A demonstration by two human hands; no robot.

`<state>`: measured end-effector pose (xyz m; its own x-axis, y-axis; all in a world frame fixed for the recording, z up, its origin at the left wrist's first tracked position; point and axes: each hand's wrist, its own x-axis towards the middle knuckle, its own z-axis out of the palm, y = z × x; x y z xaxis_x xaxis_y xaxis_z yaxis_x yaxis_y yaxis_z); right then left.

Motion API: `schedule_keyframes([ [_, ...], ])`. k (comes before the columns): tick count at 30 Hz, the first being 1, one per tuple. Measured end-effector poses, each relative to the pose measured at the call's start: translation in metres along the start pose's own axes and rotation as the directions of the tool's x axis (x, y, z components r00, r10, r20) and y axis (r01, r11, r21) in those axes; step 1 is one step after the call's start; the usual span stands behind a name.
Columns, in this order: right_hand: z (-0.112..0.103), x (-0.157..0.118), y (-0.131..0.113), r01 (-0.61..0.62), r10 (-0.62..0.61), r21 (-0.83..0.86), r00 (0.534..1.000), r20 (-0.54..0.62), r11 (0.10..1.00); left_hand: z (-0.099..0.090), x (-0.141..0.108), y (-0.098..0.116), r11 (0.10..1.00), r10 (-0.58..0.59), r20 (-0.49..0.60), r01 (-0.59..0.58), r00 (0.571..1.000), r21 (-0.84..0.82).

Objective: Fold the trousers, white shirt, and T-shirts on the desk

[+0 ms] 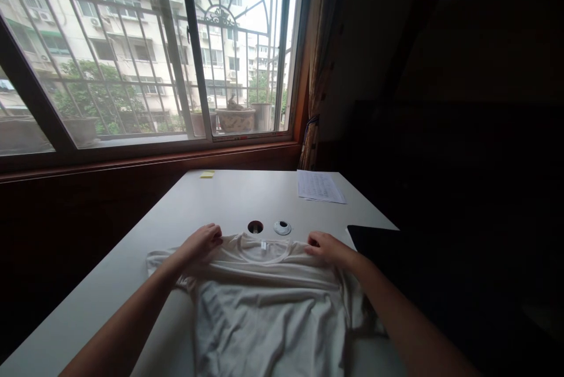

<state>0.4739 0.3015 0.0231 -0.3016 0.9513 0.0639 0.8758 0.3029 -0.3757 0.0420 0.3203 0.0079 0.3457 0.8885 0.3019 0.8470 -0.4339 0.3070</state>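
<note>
A white T-shirt [273, 312] lies spread on the white table, its neckline and small label toward the far side. Wrinkles and a crosswise fold run over its front. My left hand [206, 239] grips the cloth at the left shoulder, fingers curled. At the opposite shoulder, my right hand [325, 246] pinches the fabric beside the collar. The left sleeve spreads out past my left wrist, while the right sleeve is partly hidden under my right forearm. The lower end of the shirt runs out of the picture toward me.
Beyond the collar are a round hole [255, 227] in the table [238, 195] and its loose round cover [282, 228]. Printed sheets [321, 187] and a yellow sticky note [207, 174] lie near the far edge. A dark flat object [374, 242] sits at the right edge. Behind stands a barred window [145, 54].
</note>
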Motion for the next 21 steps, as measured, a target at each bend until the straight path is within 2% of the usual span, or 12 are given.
schedule_keyframes([
  [3, -0.019, 0.016, -0.004, -0.018, 0.017, -0.010, 0.991, -0.131, 1.000, -0.015, 0.018, -0.002, 0.999, -0.032, -0.184, 0.034, 0.982, 0.009],
  [6, -0.028, 0.033, -0.017, -0.084, 0.063, -0.046, 0.934, -0.350, 0.995, -0.023, 0.037, 0.005, 0.996, -0.062, -0.386, 0.082, 0.920, 0.036],
  [9, -0.023, 0.040, -0.035, -0.109, 0.062, -0.075, 0.884, -0.464, 0.991, -0.021, 0.045, 0.023, 0.997, -0.018, -0.449, 0.049, 0.894, 0.059],
  [11, -0.014, 0.034, -0.048, -0.070, 0.019, -0.094, 0.887, -0.461, 0.993, -0.019, 0.038, 0.039, 0.997, 0.036, -0.436, -0.004, 0.899, 0.074],
  [14, -0.006, 0.003, -0.065, 0.064, -0.077, -0.047, 0.929, -0.362, 0.997, -0.019, 0.005, 0.066, 0.986, 0.164, -0.328, -0.150, 0.930, 0.068],
  [17, -0.008, -0.051, -0.081, 0.188, -0.171, 0.139, 0.977, -0.126, 0.972, -0.021, -0.049, 0.097, 0.957, 0.284, -0.138, -0.289, 0.949, -0.021],
  [19, -0.012, -0.092, -0.092, 0.234, -0.265, 0.281, 0.961, 0.079, 0.931, -0.016, -0.089, 0.117, 0.925, 0.362, -0.005, -0.360, 0.932, -0.122],
  [21, -0.013, -0.131, -0.099, 0.235, -0.340, 0.412, 0.918, 0.204, 0.881, -0.004, -0.123, 0.135, 0.871, 0.478, 0.083, -0.460, 0.875, -0.171],
])
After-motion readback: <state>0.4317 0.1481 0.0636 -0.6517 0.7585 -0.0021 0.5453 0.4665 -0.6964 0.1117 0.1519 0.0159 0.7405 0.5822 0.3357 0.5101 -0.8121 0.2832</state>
